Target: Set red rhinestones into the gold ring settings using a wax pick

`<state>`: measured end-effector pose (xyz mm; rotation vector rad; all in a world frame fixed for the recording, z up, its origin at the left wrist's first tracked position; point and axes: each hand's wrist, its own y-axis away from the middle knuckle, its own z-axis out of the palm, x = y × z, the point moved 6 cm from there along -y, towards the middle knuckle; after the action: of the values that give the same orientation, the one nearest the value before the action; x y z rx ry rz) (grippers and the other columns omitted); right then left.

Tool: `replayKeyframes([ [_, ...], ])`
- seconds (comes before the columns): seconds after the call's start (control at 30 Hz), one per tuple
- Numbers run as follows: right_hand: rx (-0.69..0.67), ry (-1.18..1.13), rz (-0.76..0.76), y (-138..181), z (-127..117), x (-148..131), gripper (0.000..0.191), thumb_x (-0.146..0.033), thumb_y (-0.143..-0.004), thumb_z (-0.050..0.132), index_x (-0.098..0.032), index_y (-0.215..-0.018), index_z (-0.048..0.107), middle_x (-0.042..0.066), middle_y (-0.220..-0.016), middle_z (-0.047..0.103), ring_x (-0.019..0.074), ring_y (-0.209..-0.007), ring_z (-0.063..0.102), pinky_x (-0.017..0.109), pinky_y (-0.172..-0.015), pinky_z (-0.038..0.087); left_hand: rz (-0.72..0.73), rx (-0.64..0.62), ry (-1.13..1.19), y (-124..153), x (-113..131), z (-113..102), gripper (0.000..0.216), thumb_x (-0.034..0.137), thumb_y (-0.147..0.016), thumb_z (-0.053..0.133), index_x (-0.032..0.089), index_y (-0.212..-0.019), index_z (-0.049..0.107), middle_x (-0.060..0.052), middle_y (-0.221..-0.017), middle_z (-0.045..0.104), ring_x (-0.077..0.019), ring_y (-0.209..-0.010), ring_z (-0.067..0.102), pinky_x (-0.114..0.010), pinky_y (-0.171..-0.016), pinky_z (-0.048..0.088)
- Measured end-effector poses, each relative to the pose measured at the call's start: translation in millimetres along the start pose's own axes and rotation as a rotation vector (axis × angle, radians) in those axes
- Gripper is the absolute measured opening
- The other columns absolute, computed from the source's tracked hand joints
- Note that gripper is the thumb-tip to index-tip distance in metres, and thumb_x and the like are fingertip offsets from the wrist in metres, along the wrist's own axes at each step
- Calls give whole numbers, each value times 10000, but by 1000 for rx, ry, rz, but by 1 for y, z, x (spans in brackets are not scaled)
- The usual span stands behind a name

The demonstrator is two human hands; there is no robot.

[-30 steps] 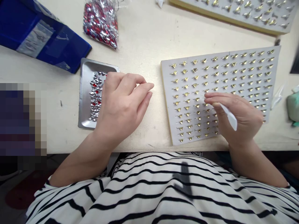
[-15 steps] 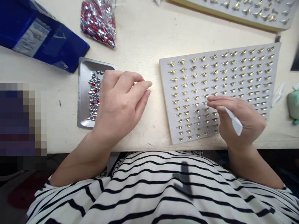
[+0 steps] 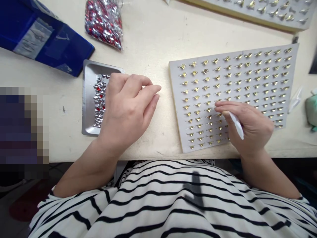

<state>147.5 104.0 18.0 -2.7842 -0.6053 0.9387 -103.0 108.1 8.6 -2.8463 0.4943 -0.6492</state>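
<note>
My left hand (image 3: 128,107) hovers just right of a silver metal tray (image 3: 87,99), covering part of it. Its fingers are bent, with thumb and forefinger close together; whatever they may hold is hidden or too small to make out. Small pointed silver and red rhinestones (image 3: 99,107) lie in the tray. Over a pale foam board (image 3: 177,99) my right hand (image 3: 247,125) is closed around a slim white tube with a flattened end (image 3: 237,125). Its fingertips are near the board's middle rows. Gold-coloured rings with triangular tops (image 3: 197,104) stand in rows in the board.
A clear bag of red and silver stones (image 3: 104,24) lies behind the tray, beside a blue bin (image 3: 66,49). Another foam board with rings (image 3: 247,15) is at the back right. A green object (image 3: 311,109) sits at the right edge. The table edge (image 3: 148,158) runs before my body.
My right hand has shifted slightly left across the foam board with the white tube, which has turned a little. My left hand has stayed almost still.
</note>
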Motion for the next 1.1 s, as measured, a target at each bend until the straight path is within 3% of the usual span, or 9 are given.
replayKeyframes([
  [0.3, -4, -28, 12, 2, -7, -4, 242, -115, -790, 581, -245, -972, 675, -18, -997, 686, 140, -956, 656, 319, -876, 568, -21, -22, -25, 0, 0, 1, 242, 312, -944, 468, 300, -1150, 594, -14, -1129, 610, -255, -1040, 475, -432, -941, 381],
  [0.5, 251, -116, -19, 5, -18, -10, 181, -111, -792, 578, -215, -893, 687, -11, -883, 696, 148, -870, 673, 319, -778, 584, -48, -101, -3, 2, -3, 5, 317, 373, -979, 379, 259, -1205, 570, -22, -1193, 559, -263, -1121, 415, -475, -1015, 335],
  [0.6, 303, -126, -80, 8, -18, -11, 143, -127, -795, 584, -198, -861, 689, -9, -837, 696, 146, -841, 676, 300, -743, 581, -54, -98, 9, 2, -4, 5, 324, 376, -977, 378, 259, -1208, 574, -29, -1199, 557, -267, -1130, 405, -484, -1019, 330],
  [0.9, 52, -21, 11, 16, -9, -7, 265, -62, -768, 583, -220, -959, 677, -4, -979, 690, 140, -935, 662, 292, -841, 580, -56, -67, 22, 1, -4, 5, 294, 361, -965, 402, 294, -1178, 594, -28, -1169, 578, -273, -1117, 421, -464, -1000, 340],
  [1.1, 25, -28, -2, 16, -6, -5, 296, -47, -759, 584, -228, -976, 673, -11, -996, 687, 135, -954, 657, 293, -873, 575, -41, -67, -12, 1, -4, 6, 291, 344, -964, 409, 294, -1187, 589, -26, -1174, 578, -267, -1106, 421, -455, -987, 348],
])
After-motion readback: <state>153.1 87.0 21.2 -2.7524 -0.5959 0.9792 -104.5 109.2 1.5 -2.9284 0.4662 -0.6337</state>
